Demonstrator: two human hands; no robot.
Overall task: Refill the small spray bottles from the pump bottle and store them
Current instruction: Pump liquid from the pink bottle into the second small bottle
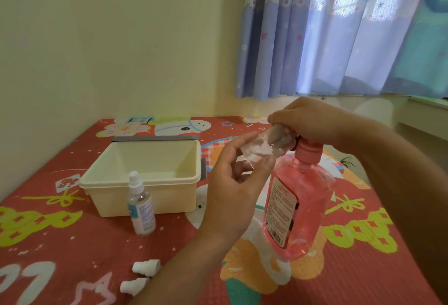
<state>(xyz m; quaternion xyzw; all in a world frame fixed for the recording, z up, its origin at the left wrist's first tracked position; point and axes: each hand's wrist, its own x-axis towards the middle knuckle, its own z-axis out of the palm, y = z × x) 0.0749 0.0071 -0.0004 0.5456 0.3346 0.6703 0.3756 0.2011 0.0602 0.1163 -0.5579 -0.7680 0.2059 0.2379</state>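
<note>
A pump bottle of pink liquid with a pink pump top stands right of centre on the mat. My right hand lies curled over the pump head. My left hand grips a small clear uncapped bottle, tilted with its mouth at the pump spout. Another small spray bottle with its white sprayer on stands upright in front of the cream box. Two white spray caps lie loose near the front edge.
The open cream storage box has a grey back rim and sits left of centre on the red patterned mat. A yellow wall is behind, and blue curtains hang at the upper right.
</note>
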